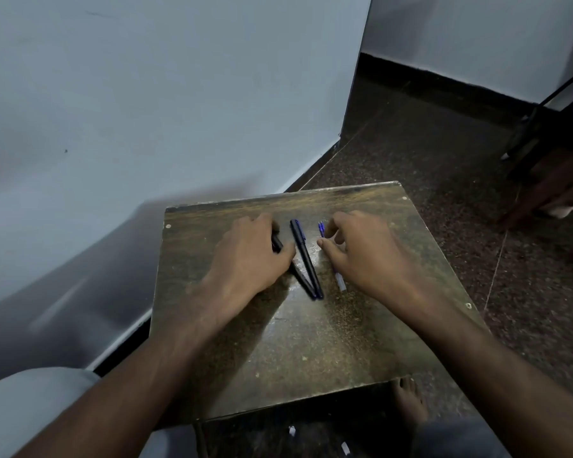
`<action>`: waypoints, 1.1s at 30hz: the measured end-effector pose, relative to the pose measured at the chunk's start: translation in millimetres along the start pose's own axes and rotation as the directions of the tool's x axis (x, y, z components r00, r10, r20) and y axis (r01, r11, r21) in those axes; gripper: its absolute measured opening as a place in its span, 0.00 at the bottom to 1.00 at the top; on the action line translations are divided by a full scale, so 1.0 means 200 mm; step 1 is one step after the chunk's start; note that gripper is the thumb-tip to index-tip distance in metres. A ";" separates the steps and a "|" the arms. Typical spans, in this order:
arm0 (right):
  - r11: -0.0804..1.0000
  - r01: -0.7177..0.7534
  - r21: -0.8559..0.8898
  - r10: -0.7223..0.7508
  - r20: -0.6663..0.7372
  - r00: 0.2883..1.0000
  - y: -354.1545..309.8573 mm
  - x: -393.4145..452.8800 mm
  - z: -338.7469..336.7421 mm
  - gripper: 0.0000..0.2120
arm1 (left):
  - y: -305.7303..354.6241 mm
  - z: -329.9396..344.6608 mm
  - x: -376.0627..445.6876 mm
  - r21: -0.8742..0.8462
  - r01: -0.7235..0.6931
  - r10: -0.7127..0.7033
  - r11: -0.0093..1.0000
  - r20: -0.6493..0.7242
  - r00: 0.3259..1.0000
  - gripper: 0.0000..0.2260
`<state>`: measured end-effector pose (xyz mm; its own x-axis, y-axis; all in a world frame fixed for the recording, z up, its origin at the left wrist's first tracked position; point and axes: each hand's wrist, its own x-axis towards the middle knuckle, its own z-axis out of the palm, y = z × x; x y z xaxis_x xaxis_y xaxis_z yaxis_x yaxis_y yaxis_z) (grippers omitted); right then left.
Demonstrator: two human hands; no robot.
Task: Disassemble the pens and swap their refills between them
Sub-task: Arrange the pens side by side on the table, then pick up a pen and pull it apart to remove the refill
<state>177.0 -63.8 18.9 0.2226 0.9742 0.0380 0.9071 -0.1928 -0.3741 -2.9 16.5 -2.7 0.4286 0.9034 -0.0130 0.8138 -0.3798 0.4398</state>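
Two dark pens lie on a small worn wooden table [311,342], meeting in a V near its middle. The right-hand pen [305,256] lies free between my hands. The left-hand pen [300,276] runs under my left hand [248,256], whose fingers are closed over its upper part. My right hand [361,252] rests over thin blue refills [321,228], with thumb and fingers curled near them; a whitish refill end [340,283] shows below the palm. Whether the fingers grip a refill is hidden.
The table stands close to a pale wall [146,110] on the left. A dark speckled floor [444,143] lies to the right, with dark furniture legs [543,153] at the far right. My bare foot [409,404] is by the table's front corner.
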 end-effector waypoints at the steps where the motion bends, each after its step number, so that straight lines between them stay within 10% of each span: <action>1: 1.000 0.003 -0.002 -0.003 -0.001 1.000 0.00 0.01 0.00 0.11 | 0.00 0.00 0.00 0.009 0.004 -0.004 1.000 -0.015 1.000 0.18; 17: 0.999 -0.024 -0.028 0.026 0.079 0.997 -0.05 -0.01 0.04 0.14 | -0.02 -0.03 -0.01 0.075 0.141 -0.142 0.987 0.010 0.990 0.16; 33: 0.995 -0.095 -0.013 0.095 0.128 0.987 -0.05 0.02 0.07 0.21 | -0.01 -0.08 0.00 -0.549 0.141 -0.133 0.824 0.054 0.990 0.01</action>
<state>163.4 -57.1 9.8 0.2608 0.9583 -0.1165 0.8866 -0.2855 -0.3638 -11.8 20.2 11.0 0.3376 0.9336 -0.1200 0.5158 -0.0769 0.8533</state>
